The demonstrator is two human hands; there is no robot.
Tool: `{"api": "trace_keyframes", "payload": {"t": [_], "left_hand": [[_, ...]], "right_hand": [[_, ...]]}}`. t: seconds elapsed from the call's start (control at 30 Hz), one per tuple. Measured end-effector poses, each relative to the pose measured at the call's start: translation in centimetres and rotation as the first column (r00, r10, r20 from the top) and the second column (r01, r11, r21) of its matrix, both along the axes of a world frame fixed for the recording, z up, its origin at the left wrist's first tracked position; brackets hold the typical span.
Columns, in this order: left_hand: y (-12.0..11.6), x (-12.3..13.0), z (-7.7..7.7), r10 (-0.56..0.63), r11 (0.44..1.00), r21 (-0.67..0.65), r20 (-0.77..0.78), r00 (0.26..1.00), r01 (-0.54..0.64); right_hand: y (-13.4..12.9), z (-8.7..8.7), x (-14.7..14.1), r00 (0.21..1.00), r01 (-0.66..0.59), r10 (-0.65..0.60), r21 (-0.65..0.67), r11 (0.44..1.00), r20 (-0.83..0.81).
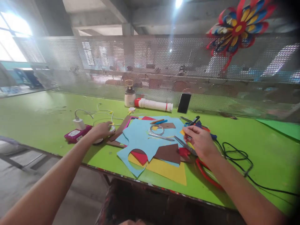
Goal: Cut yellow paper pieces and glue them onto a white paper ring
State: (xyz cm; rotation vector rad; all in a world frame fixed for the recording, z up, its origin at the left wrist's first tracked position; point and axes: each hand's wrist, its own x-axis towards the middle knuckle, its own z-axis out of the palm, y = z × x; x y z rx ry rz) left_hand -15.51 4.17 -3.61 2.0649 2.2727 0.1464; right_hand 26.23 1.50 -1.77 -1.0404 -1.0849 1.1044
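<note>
My left hand is on the left of the paper pile, its fingers curled over a small round whitish thing that they partly hide. My right hand pinches a small yellow paper piece between thumb and fingers. Under its wrist lie large scissors with red handles, blades pointing at the pile. Between my hands, a light blue sheet with a rounded cut-out covers brown, red and yellow sheets. On it rest a metal ring, a silver pen-like tool and a blue pen-like stick.
A purple power strip with a white plug stands at left, cables behind. A bottle, a white-and-red tube and a phone line the mesh screen. Black cord coils at right. A paper flower hangs above.
</note>
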Motion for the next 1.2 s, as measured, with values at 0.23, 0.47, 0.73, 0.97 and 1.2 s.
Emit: {"api": "trace_keyframes", "payload": {"t": [0.23,0.47,0.73,0.97,1.2], "left_hand": [[-0.9,0.5,1.0,0.003,0.999,0.049,0.001,1.000,-0.003],[-2.3,6.1,6.1,-0.085,0.977,0.201,0.045,0.995,0.075],[-4.7,21.3,2.9,-0.573,0.818,0.089,0.021,0.820,0.569],[-5.2,22.6,1.5,-0.577,0.816,0.032,-0.028,0.816,0.577],[-4.5,21.8,2.6,-0.504,0.863,0.030,0.030,0.863,0.504]], "right_hand": [[0.3,-0.9,-0.5,1.000,-0.004,0.004,-0.011,1.000,0.002],[0.2,-0.8,0.2,1.000,0.014,-0.014,-0.025,1.000,0.021],[-0.1,-1.5,1.2,0.995,0.043,-0.038,-0.048,0.998,0.089],[-0.1,-1.5,1.3,0.991,0.044,-0.040,-0.031,0.999,0.131],[-0.4,-1.1,1.0,0.988,0.054,-0.049,-0.026,0.998,0.149]]}}
